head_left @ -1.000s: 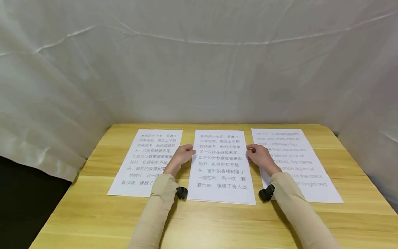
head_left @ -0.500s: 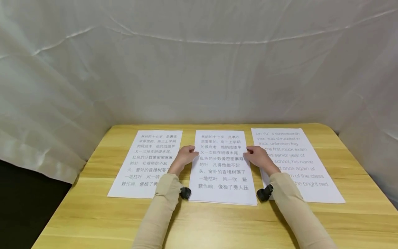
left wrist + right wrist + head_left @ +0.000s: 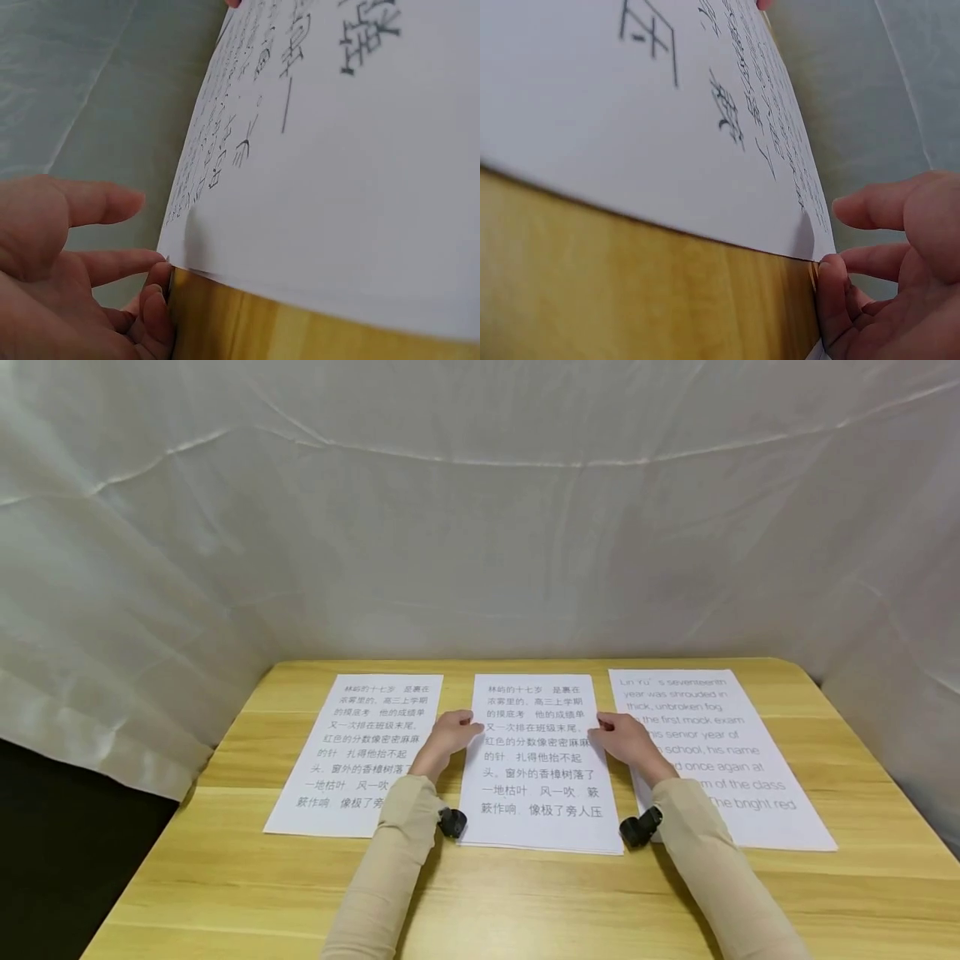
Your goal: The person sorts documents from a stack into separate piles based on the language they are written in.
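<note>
We see three printed sheets on the bench [image 3: 525, 902]: the middle sheet [image 3: 536, 760] lies between the left sheet [image 3: 356, 752] and the right sheet [image 3: 712, 760]. The left hand [image 3: 447, 737] and right hand [image 3: 628, 741] touch its left and right edges, thumbs apart from fingers; we think another page lies beneath.

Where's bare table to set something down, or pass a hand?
Bare tabletop: in front of the middle sheet, between the sleeves; left of the left sheet; right of the right sheet. Crowded: both gaps flanking the middle sheet, where the left hand and right hand sit at its side edges.
</note>
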Motion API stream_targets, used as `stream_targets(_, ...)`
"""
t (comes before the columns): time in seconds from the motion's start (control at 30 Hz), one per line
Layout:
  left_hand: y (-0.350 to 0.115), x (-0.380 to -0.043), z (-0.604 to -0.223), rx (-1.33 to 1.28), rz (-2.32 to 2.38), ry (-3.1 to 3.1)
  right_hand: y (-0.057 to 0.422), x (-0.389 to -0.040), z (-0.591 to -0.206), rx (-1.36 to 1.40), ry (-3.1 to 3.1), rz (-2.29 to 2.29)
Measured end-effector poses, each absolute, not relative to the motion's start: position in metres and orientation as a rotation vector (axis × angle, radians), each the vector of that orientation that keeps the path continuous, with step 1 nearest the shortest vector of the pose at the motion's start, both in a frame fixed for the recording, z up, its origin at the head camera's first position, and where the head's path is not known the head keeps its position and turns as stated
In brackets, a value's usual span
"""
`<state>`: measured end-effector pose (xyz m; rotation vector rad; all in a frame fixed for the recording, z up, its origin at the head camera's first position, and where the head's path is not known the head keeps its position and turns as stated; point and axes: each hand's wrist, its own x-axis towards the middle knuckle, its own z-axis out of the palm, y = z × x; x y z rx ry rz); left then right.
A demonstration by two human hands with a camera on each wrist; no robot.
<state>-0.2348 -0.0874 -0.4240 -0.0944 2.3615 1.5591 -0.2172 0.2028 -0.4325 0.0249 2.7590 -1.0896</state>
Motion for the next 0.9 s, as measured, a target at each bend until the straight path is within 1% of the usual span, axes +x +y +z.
stream_targets(0.5,-0.0807,-0.2347,-0.4241,-0.142,1.512,2.438,0.2001,-0.2171,-0.4276,0.141,2.673,-1.16)
stream_targets(0.9,-0.0776,-0.2329,-0.4254,-0.167,1.533,2.463,0.197,-0.2155,-0.4293,0.055,2.713,-1.172)
